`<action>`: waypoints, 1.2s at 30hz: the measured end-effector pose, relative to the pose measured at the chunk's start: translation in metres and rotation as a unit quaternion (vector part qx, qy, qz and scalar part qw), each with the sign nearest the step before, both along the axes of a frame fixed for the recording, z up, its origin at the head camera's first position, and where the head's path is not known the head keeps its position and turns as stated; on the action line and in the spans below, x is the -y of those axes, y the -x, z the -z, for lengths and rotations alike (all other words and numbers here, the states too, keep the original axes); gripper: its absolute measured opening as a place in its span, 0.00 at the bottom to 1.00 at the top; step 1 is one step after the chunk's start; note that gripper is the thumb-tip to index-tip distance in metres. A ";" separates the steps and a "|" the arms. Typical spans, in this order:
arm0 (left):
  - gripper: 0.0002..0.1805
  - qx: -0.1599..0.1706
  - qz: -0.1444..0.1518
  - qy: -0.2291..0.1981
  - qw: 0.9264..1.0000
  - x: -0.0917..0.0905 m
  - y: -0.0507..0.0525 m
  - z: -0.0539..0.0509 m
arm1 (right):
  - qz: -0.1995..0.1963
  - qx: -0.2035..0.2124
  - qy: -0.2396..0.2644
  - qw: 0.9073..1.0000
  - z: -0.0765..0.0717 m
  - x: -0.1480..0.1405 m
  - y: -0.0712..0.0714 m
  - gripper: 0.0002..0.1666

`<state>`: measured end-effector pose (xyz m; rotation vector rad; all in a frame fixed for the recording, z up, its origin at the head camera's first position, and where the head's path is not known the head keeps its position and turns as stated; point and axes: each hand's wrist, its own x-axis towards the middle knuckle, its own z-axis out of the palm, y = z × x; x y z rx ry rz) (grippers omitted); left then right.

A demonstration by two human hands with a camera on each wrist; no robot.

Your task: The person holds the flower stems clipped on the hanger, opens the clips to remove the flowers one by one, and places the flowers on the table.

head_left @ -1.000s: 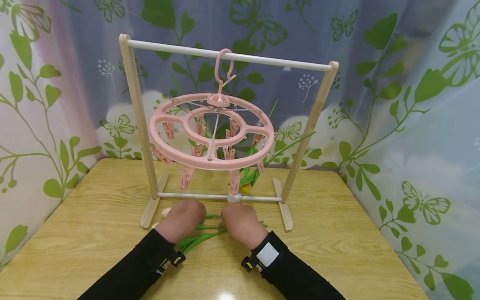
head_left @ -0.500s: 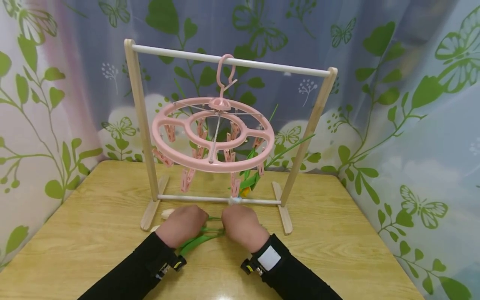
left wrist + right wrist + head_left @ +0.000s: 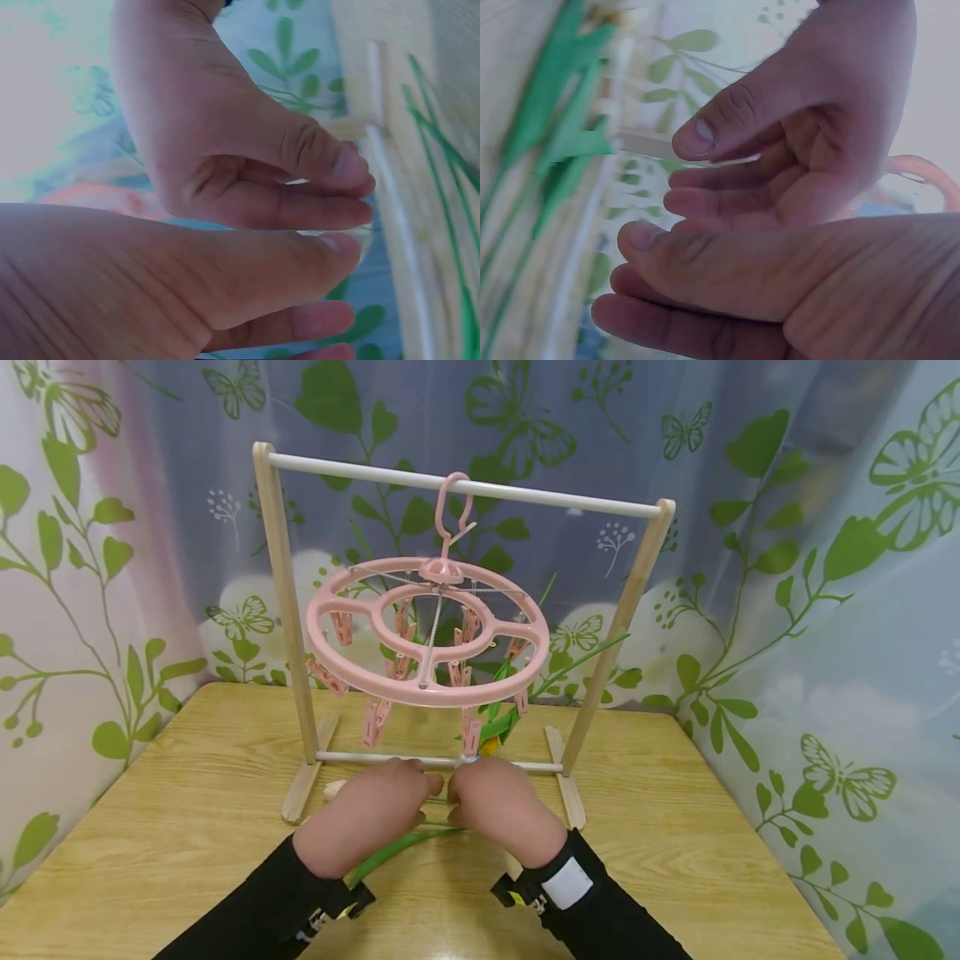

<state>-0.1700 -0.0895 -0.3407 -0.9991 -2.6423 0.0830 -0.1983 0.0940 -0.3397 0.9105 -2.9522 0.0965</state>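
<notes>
My left hand (image 3: 371, 818) and right hand (image 3: 506, 810) hover side by side over flowers on the table, their fingertips almost meeting. In both wrist views the fingers are loosely bent and hold nothing. Below them lie green stems and leaves (image 3: 397, 852), with a pale flower head (image 3: 334, 789) partly showing left of my left hand. The stems (image 3: 442, 165) appear apart from the fingers in the left wrist view, as do the leaves (image 3: 559, 135) in the right wrist view. Behind the hands hangs a pink round clip hanger (image 3: 442, 697) with several clothespins (image 3: 469, 735).
A wooden stand (image 3: 281, 585) with a white top rod (image 3: 337, 467) carries the hanger. Its lower rod (image 3: 390, 760) runs just behind my hands. A yellow flower (image 3: 489, 746) hangs upside down at the right. Patterned curtains (image 3: 832, 652) border the wooden table (image 3: 675, 860).
Both hands have lifted from the stems and come nearer the camera. Their fingers, earlier curled close over the stems, have loosened. The view has tilted slightly.
</notes>
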 end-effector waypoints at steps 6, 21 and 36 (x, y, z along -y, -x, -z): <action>0.11 0.010 -0.017 -0.033 0.999 -0.007 -0.018 -0.034 | 0.021 0.019 0.035 0.999 -0.034 -0.014 -0.013 0.04; 0.08 -0.221 0.104 -0.293 0.924 0.001 -0.056 -0.085 | 0.044 0.003 0.057 0.997 -0.078 -0.030 -0.052 0.13; 0.19 -0.281 0.066 -0.313 0.905 0.009 -0.033 -0.080 | -0.041 -0.284 0.275 0.918 -0.082 -0.040 -0.054 0.13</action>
